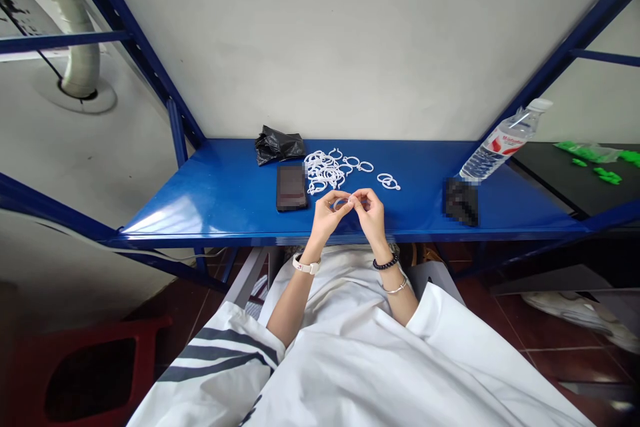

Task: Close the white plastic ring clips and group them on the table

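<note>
My left hand (327, 215) and my right hand (371, 213) meet over the front edge of the blue table (235, 200). Between their pinched fingertips is a white plastic curtain ring (341, 203), partly covered by the fingers. Both hands are closed on it, the right at the end by its small knob. Just beyond my hands lies a loose pile of similar white rings (324, 172), several of them overlapping. Two more rings (389, 181) rest apart from the pile, to the right.
A dark phone (291, 188) lies left of the pile, with a crumpled black plastic bag (279, 145) behind it. On the right stand a water bottle (503, 143) and a black, partly blurred object (461, 202). Green pieces (607, 175) lie on a neighbouring dark table.
</note>
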Tool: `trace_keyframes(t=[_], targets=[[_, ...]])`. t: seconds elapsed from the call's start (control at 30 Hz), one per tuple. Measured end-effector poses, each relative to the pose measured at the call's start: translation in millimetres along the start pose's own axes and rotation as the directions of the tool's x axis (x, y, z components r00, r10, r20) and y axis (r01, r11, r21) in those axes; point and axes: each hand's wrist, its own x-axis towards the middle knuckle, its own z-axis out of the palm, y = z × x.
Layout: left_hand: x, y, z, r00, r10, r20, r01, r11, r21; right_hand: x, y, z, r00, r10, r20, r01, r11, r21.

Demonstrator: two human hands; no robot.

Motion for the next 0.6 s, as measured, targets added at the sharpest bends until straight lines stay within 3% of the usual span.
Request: trace_keyframes(t=[0.1, 0.2, 0.27, 0.33, 0.47, 0.53, 0.6], targets=[[1, -2, 0.8, 1.000, 0.017, -0.013, -0.017, 1.000, 0.009, -1, 0, 1, 1.000, 0.014, -0.009, -0.013, 1.000, 0.009], [2, -6, 0.3, 1.000, 0.012, 0.002, -0.012, 0.997, 0.077, -7, -4, 0, 0.992, 0.028, -0.125, -0.027, 1.000, 0.009], [5, -7, 0.3, 0.998, 0.008, 0.057, -0.018, 0.983, 0.184, -15, -17, -2, 0.979, 0.017, -0.202, -0.011, 1.000, 0.028], [9, -3, 3.2, 0.986, 0.023, 0.162, -0.076, 0.940, 0.332, -28, -43, -6, 0.981, -0.005, -0.195, 0.027, 0.993, 0.112], [35, 11, 26.3, 0.919, 0.105, 0.381, -0.316, 0.772, 0.551, -64, -118, -27, 0.983, -0.186, 0.007, 0.177, 0.947, 0.267], [55, 15, 46.0, 0.890, 0.152, 0.430, -0.408, 0.688, 0.601, -84, -153, -45, 0.931, -0.332, 0.153, 0.277, 0.913, 0.298], [76, 12, 66.2, 0.866, 0.151, 0.476, -0.458, 0.621, 0.636, -103, -179, -63, 0.841, -0.423, 0.338, 0.356, 0.902, 0.245]])
